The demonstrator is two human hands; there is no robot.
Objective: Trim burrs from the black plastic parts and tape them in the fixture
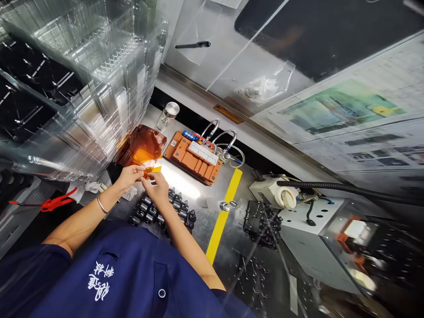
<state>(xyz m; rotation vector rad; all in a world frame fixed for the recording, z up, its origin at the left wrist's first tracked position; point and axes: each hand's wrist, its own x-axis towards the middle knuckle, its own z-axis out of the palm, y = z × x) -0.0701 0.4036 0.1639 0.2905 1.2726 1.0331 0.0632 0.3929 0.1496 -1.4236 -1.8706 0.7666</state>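
My left hand [130,176] and my right hand [157,186] meet at the near edge of an orange translucent sheet [145,143]. The fingertips of both hands are pinched together around a small orange piece; whether it is part of the sheet is hard to tell. A cluster of black ribbed parts [149,211] lies just below my right hand and forearm. An orange-brown fixture [194,158] with a white scale strip, a blue part and clear looped tubes stands to the right of the sheet.
Beyond the sheet stands a glass jar [168,115]. Clear plastic trays [109,88] rise at the left, above a red tool [58,201]. Yellow tape [223,216] crosses the metal table, with small round metal pieces [228,206] on it. A grey machine [311,238] stands at the right.
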